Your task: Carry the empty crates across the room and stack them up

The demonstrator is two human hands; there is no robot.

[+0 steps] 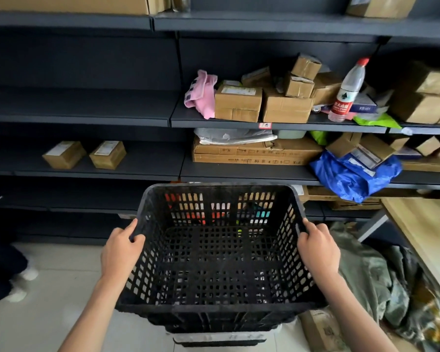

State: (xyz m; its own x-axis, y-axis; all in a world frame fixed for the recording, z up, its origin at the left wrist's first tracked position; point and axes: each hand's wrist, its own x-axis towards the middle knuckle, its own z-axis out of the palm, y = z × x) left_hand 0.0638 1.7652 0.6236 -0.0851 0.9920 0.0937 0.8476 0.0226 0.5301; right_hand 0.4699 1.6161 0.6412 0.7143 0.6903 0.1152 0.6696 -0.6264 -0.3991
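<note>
Crate [219, 250] empty, held before shelves [87, 118] | left hand [121, 250] and right hand [318, 250] clenched on side rims | possibly crates [219, 336] stacked beneath, blurred | keep level, align corners, lower evenly, free fingers last

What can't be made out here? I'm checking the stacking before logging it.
- Crates under the black crate held by the left hand and right hand: head view, count hidden by it and the bottom edge.
- Bottle label: too small to read.
</note>
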